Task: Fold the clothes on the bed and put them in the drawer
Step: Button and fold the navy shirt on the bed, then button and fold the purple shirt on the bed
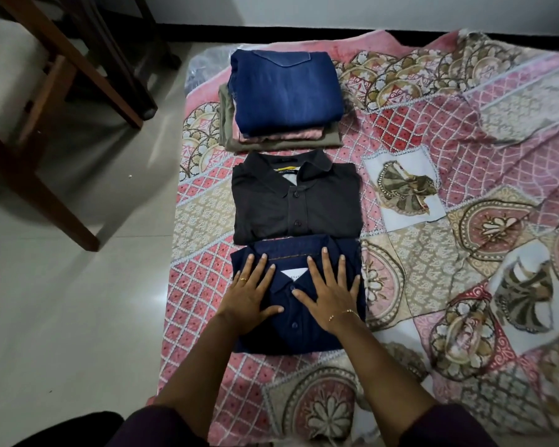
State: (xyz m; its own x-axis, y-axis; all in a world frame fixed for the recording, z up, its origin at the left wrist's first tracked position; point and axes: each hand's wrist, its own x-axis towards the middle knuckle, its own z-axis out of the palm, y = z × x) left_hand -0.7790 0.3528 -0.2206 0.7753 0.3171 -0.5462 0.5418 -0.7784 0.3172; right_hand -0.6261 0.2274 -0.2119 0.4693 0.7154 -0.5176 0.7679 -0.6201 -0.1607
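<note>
A folded navy polo shirt [299,330] lies nearest me on the patterned bedspread [433,221]. My left hand [250,296] and my right hand [328,293] press flat on it with spread, straight fingers, one on each side of the button placket. Just beyond it lies a folded dark grey polo shirt [296,196], collar facing away. Farther back is a stack of folded clothes topped by blue denim [286,91], with pink and olive pieces [284,140] under it. No drawer is in view.
The bedspread's left edge runs along a pale tiled floor [78,301]. A wooden chair [62,91] with dark legs stands on the floor at upper left. A crinkled plastic bag [204,66] shows behind the stack. The bedspread's right half is rumpled.
</note>
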